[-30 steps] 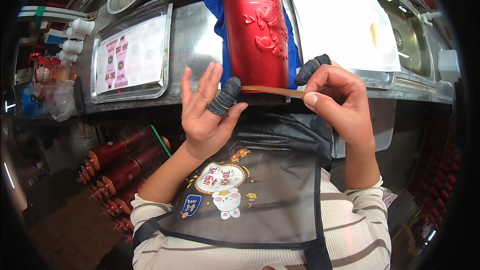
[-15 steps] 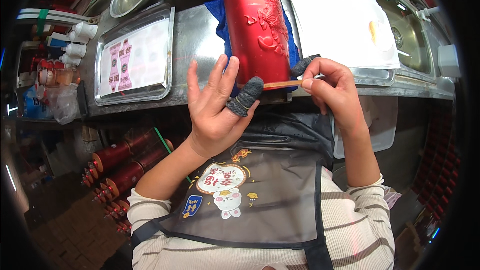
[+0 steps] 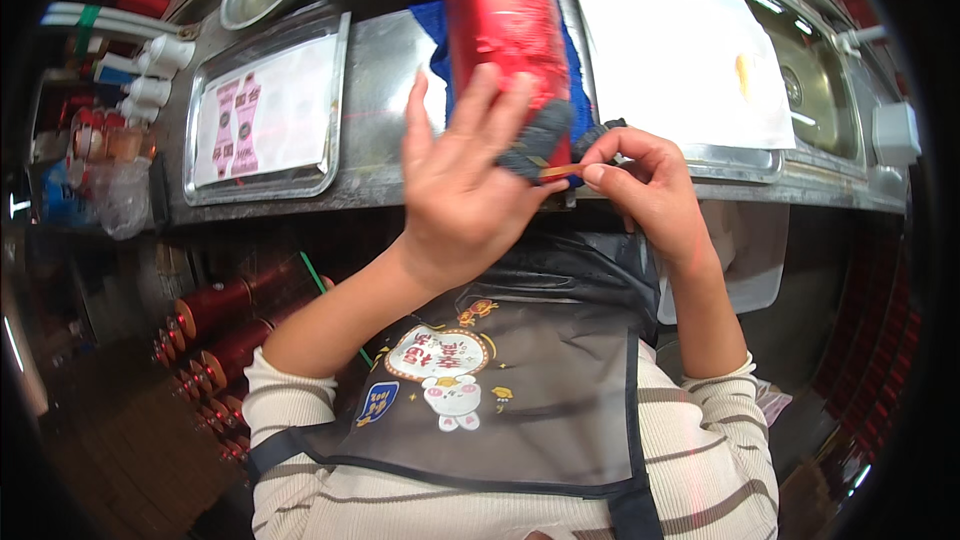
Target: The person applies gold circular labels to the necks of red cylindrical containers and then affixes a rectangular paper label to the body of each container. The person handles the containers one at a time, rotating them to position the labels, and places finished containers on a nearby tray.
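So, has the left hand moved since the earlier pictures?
Yes: the left hand has moved rightward, farther from the metal tray on the bench.

The bottle (image 3: 500,5) lies on a cloth (image 3: 436,38), right of the tray (image 3: 262,184).

Orange strip (image 3: 562,171) beside embossed red cylinder (image 3: 500,5)

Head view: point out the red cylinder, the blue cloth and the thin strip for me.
Red cylinder (image 3: 502,22), head view: on its curved side.
Blue cloth (image 3: 436,32), head view: on the part showing left of the cylinder.
Thin strip (image 3: 561,171), head view: on its short visible length.
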Demonstrator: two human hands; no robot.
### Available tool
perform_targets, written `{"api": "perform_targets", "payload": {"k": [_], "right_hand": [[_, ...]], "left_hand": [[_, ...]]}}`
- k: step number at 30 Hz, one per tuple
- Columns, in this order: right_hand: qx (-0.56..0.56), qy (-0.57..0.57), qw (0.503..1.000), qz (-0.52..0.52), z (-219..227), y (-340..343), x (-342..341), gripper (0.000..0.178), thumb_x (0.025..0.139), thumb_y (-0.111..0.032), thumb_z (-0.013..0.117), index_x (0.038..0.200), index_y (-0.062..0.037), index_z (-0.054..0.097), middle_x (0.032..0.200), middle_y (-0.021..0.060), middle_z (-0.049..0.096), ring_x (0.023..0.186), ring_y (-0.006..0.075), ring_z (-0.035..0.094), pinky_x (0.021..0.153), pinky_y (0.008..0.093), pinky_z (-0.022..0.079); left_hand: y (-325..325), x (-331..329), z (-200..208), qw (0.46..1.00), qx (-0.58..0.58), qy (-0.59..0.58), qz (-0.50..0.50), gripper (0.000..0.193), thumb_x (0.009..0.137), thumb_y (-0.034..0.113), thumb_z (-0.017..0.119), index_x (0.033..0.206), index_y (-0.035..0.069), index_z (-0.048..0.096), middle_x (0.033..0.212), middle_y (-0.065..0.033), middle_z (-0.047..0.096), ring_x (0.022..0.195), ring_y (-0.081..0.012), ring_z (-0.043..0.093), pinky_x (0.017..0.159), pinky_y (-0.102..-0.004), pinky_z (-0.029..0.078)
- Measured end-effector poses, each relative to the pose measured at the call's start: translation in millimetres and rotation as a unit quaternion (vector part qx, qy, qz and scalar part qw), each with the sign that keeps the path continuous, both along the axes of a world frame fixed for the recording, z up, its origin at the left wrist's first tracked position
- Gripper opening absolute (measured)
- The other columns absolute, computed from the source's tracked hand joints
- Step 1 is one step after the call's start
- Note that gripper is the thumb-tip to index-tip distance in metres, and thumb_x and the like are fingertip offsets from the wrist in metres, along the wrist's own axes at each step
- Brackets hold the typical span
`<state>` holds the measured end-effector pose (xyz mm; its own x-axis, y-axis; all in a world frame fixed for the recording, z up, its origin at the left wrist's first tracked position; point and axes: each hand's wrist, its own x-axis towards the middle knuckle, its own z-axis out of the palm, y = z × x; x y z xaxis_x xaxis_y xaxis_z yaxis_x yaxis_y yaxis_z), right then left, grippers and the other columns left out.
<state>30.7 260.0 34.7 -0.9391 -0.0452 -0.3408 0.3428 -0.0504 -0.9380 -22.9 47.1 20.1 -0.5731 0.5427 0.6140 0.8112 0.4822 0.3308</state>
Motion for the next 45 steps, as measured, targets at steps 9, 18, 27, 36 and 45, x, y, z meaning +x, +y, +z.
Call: {"api": "perform_targets", "payload": {"k": [9, 18, 27, 36, 45], "right_hand": [[-0.008, 0.006, 1.000, -0.027, 10, -5, 5, 0.007, 0.090, -0.005, 0.069, 0.086, 0.0003, 0.066, 0.082, -0.0030, 0.063, 0.066, -0.0003, 0.051, 0.058, 0.0172, 0.039], [-0.004, 0.011, 1.000, -0.028, 12, -3, 5, 0.008, 0.089, -0.006, 0.068, 0.085, 0.0005, 0.065, 0.080, -0.0024, 0.063, 0.067, -0.0003, 0.052, 0.059, 0.0167, 0.040], [0.001, 0.021, 0.999, -0.034, 3, -5, 3, 0.010, 0.090, -0.009, 0.068, 0.084, -0.0021, 0.064, 0.073, -0.0038, 0.058, 0.057, -0.0002, 0.048, 0.048, 0.0174, 0.035], [-0.030, -0.025, 0.999, -0.029, -3, -2, 2, 0.009, 0.090, -0.008, 0.069, 0.086, 0.0000, 0.066, 0.081, -0.0009, 0.065, 0.069, 0.0004, 0.054, 0.060, 0.0166, 0.041], [-0.035, -0.014, 0.998, -0.042, -5, -7, 4, 0.011, 0.092, -0.009, 0.069, 0.091, -0.0013, 0.062, 0.076, -0.0041, 0.059, 0.064, -0.0012, 0.049, 0.055, 0.0172, 0.037]], "left_hand": [[-41, 25, -16, 0.990, 0.038, -0.134, 0.028, 0.059, 0.072, 0.015, 0.088, 0.124, -0.004, 0.067, 0.143, -0.0259, 0.054, 0.131, -0.0419, 0.055, 0.113, -0.0635, 0.028], [-45, 25, -18, 0.995, 0.017, -0.100, 0.011, 0.041, 0.073, 0.010, 0.086, 0.109, -0.003, 0.071, 0.143, -0.0266, 0.054, 0.129, -0.0431, 0.057, 0.114, -0.0643, 0.026], [-34, 14, 1, 0.999, -0.033, -0.032, -0.025, 0.047, 0.070, 0.006, 0.085, 0.115, 0.003, 0.072, 0.142, -0.0262, 0.055, 0.128, -0.0429, 0.058, 0.114, -0.0656, 0.024], [9, 5, 18, 0.992, -0.103, 0.071, -0.030, 0.030, 0.070, 0.019, 0.076, 0.098, 0.008, 0.075, 0.136, -0.0181, 0.063, 0.128, -0.0446, 0.056, 0.109, -0.0739, 0.025], [-25, 8, -14, 0.990, 0.079, -0.118, 0.012, 0.064, 0.072, 0.018, 0.088, 0.127, -0.004, 0.065, 0.144, -0.0248, 0.055, 0.136, -0.0409, 0.051, 0.114, -0.0635, 0.026]]}}
